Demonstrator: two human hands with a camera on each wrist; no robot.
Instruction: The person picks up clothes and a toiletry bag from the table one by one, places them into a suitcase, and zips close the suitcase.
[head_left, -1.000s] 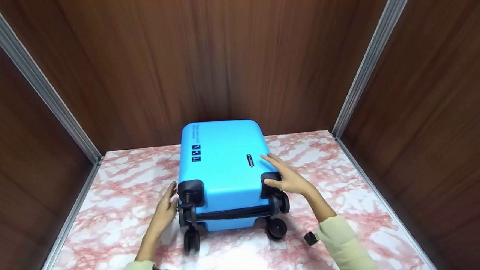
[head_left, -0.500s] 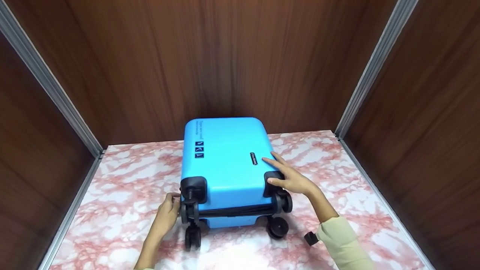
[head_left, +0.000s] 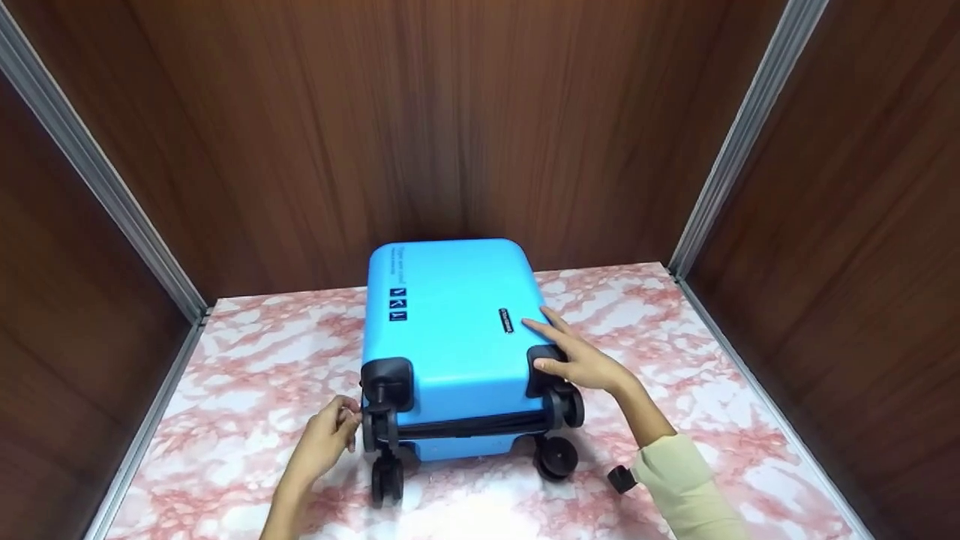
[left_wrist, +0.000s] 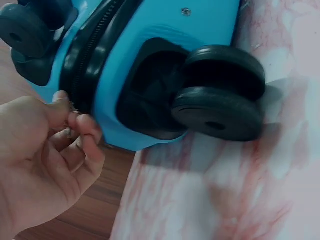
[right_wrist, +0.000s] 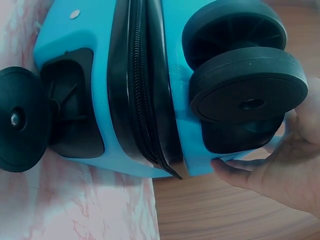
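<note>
A bright blue hard-shell suitcase point(head_left: 457, 300) lies flat, its wheeled end towards me. My left hand point(head_left: 326, 435) is at its near left side. In the left wrist view, the thumb and fingertips pinch a small metal zipper pull point(left_wrist: 71, 106), mostly hidden by them, beside the black zipper point(left_wrist: 92, 50). My right hand point(head_left: 581, 360) rests on the near right corner, fingers spread over the blue shell and thumb on the black corner guard point(head_left: 540, 381). On the right wrist side, the zipper point(right_wrist: 140, 90) runs between the wheels, a dark strip end sticking out at the corner.
The suitcase stands on a pink-and-white marbled surface point(head_left: 262, 375). Behind it rises a brown wood-grain wall point(head_left: 420, 112), with side walls in metal framing. Black double wheels point(head_left: 556, 457) stick out towards me. A small black block point(head_left: 621, 478) sits by the right sleeve.
My left hand has gone from loosely extended fingers beside the suitcase to a pinch at its side, moving slightly nearer to me. The right hand now rests a little more fully on the corner.
</note>
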